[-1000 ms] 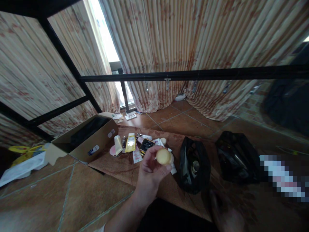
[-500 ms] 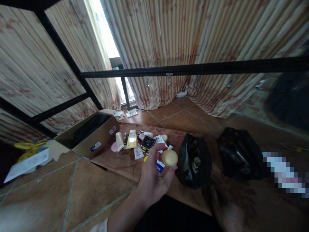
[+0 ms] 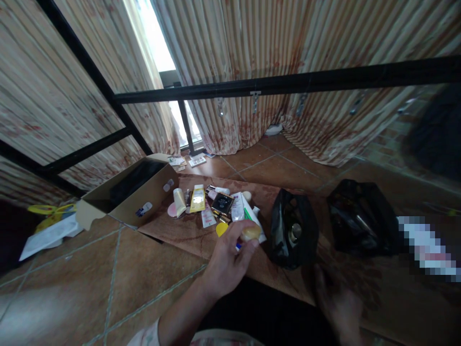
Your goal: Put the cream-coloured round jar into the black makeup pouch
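Note:
Between the thumb and fingers of my left hand (image 3: 228,262) is a small round pale-yellow cosmetic jar (image 3: 251,233), tilted, held over the brown cloth. Behind it lies a loose cluster of cosmetics: a cream tube (image 3: 179,202), a yellow packet (image 3: 198,199), a black square compact (image 3: 222,203), a white tube (image 3: 254,222) and a round yellow item (image 3: 221,229), partly hidden by my fingers. Low on the right, my right hand (image 3: 336,298) is dim and blurred, close to the near side of a black bag (image 3: 277,235); its fingers are unclear.
The brown cloth (image 3: 173,238) lies on the tiled floor (image 3: 154,278). An open cardboard box (image 3: 124,211) stands at its left end. A second black bag (image 3: 360,240) sits to the right. A black metal frame (image 3: 216,90) crosses before the curtains (image 3: 252,43).
My left hand has turned the jar from showing its round face to a more edge-on angle, and shifted slightly left. The view has tilted a little; the right hand stays near the bag.

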Action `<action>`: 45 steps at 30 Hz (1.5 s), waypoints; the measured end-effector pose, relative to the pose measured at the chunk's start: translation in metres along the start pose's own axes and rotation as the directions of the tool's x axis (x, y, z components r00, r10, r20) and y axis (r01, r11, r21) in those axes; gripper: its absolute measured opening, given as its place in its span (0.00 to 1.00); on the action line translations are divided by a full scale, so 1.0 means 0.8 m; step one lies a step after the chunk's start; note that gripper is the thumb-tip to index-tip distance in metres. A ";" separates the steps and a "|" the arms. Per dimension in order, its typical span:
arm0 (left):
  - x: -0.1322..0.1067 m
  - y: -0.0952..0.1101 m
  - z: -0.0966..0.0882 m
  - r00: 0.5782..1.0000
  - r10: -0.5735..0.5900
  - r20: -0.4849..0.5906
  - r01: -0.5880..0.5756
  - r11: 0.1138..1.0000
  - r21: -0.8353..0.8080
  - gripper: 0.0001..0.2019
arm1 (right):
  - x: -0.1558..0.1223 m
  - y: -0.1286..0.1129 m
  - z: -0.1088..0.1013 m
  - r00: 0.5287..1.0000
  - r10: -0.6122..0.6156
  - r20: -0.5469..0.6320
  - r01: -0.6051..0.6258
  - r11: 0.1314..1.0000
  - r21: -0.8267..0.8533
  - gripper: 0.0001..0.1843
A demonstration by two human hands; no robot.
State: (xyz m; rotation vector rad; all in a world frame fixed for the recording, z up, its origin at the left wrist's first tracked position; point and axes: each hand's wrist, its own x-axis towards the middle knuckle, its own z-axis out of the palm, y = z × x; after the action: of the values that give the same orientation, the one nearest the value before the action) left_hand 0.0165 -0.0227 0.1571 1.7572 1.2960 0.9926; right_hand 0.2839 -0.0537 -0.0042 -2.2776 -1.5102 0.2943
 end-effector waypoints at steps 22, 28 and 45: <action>0.002 0.007 0.004 1.000 0.023 0.009 -0.023 0.999 0.030 0.16 | 0.004 0.013 0.010 0.996 0.058 0.074 -0.058 0.998 -0.001 0.31; 0.001 0.007 0.006 1.000 -0.005 0.001 0.005 1.000 0.026 0.18 | 0.005 0.016 0.013 0.999 0.018 0.047 -0.020 0.999 0.034 0.31; 0.002 0.008 0.009 0.999 -0.028 -0.032 0.026 0.999 -0.040 0.13 | 0.005 0.015 0.016 0.998 0.003 0.056 -0.008 0.997 0.083 0.29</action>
State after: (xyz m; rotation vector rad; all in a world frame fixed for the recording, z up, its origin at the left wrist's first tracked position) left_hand 0.0258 -0.0235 0.1598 1.6959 1.3086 1.0288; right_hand 0.2907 -0.0515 -0.0211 -2.2260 -1.4902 0.4176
